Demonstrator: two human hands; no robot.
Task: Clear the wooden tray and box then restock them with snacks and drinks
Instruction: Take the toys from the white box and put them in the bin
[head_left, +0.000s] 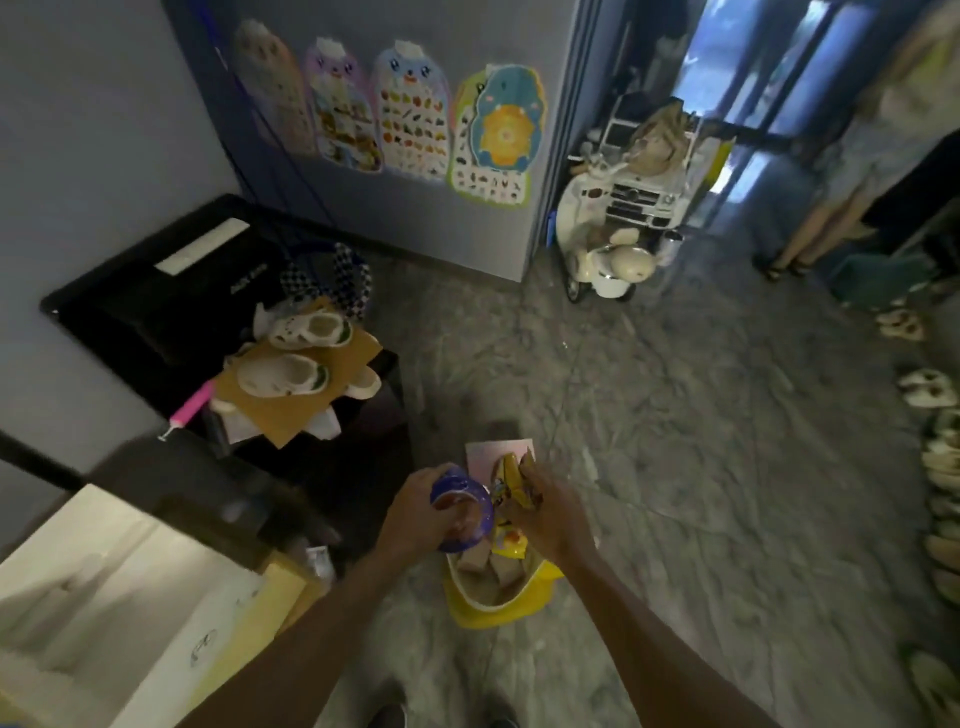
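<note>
My left hand (415, 512) grips a blue and purple snack packet (462, 506) with a reddish picture on it. My right hand (550, 512) holds yellow snack packets (511, 483) bunched in its fingers. Both hands hover over a yellow bag (498, 605) standing open on the floor, with brownish boxes (485, 564) visible inside. Another yellow packet (509, 540) hangs just below my right hand at the bag's mouth. A pale pink sheet (493, 449) lies on the floor behind the hands. No wooden tray or box shows in this view.
A black cabinet (156, 296) on the left carries small white shoes (311, 327) on cardboard. A white box (104, 597) sits at the lower left. A toy scooter (608, 260) and toy car (644, 202) stand by the doorway. Shoes (935, 467) line the right wall, and a person's legs (810, 234) stand far right.
</note>
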